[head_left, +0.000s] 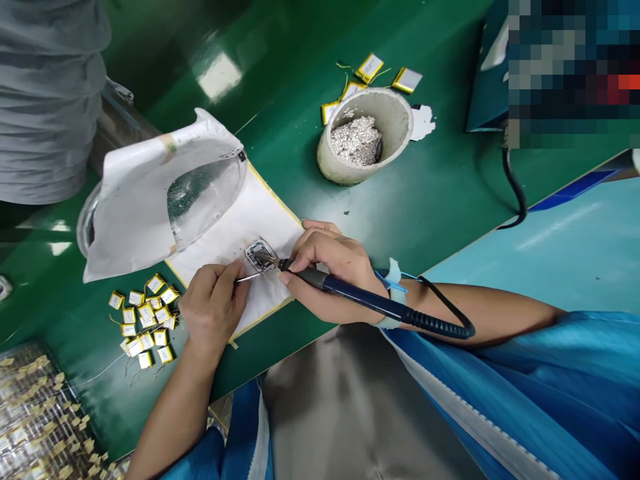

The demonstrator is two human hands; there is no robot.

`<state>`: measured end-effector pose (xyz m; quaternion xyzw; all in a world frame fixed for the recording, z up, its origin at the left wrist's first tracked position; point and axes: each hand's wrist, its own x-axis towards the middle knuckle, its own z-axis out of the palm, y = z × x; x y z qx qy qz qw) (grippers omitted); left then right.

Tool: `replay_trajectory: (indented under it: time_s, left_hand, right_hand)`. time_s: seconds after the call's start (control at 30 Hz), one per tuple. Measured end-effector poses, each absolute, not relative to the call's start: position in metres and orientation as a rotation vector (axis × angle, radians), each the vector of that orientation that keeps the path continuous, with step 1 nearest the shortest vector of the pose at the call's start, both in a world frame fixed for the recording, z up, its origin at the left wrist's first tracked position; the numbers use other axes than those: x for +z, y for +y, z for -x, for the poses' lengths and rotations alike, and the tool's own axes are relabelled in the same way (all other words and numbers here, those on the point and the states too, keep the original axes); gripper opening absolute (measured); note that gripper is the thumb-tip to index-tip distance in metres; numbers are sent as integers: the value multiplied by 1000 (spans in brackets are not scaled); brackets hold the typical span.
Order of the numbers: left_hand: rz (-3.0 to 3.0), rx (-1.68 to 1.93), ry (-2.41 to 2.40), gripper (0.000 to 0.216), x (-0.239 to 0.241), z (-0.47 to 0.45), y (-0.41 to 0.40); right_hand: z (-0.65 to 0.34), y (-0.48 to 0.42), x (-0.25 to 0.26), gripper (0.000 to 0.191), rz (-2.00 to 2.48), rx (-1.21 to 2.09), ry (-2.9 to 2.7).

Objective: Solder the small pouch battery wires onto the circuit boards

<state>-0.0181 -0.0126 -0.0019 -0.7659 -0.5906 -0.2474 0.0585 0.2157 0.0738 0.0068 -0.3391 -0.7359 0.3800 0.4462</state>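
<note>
Blue smock [500,400] nearest, soldering pen [350,295] at small part

Grey apron [360,400] sits just below the smock. Far left, grey cloth [47,100] hangs beside the green bench [280,87]; can't tell whose. Bottom-left corner has a plastic tray [35,413] of gold-tabbed cells, with loose yellow pouch batteries [146,320] on the bench just right of it. Left hand [213,310]: fingers curled, thumb and forefinger [227,270] pinching a thin metal rod [249,277], its end by the part. Small metal-framed part [260,257] lies on a white paper sheet [270,227] edged in yellow tape, near a clear plastic shield [205,193]. Right hand [330,270]: fingers pressed together around the pen, tip at the part. Light blue wrist strap [393,280] and coiled black cord [440,325] at the wrist. Further up, a grey cup [395,127] holds silver scraps [355,140], more batteries [369,68] behind it.
</note>
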Motion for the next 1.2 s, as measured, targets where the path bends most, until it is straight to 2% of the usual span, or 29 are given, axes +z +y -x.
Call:
replay_trajectory:
  time_s: [0.23,0.47,0.67,0.8,0.97,1.2]
  left_hand:
    - [2281,-769,-1823,29,4,15,-13]
    - [2594,-472,-1881,18,43,11,-47]
    - [1979,-428,-2404,22,58,89,-56]
    - [1817,-347,-2718,30,52,130,-46]
    - [1704,-574,-2911,31,58,127,-43]
    - [1752,-1166,-2898,27,52,52,-36]
  right_hand:
    - [-215,74,7,21,846,920,-1835]
    - [-218,75,6,26,828,905,-1714]
    - [-219,72,0,28,822,918,-1660]
    - [-218,72,-3,26,817,935,-1612]
    - [-217,74,-3,26,808,907,-1586]
    - [-216,78,-1,22,766,804,-1631]
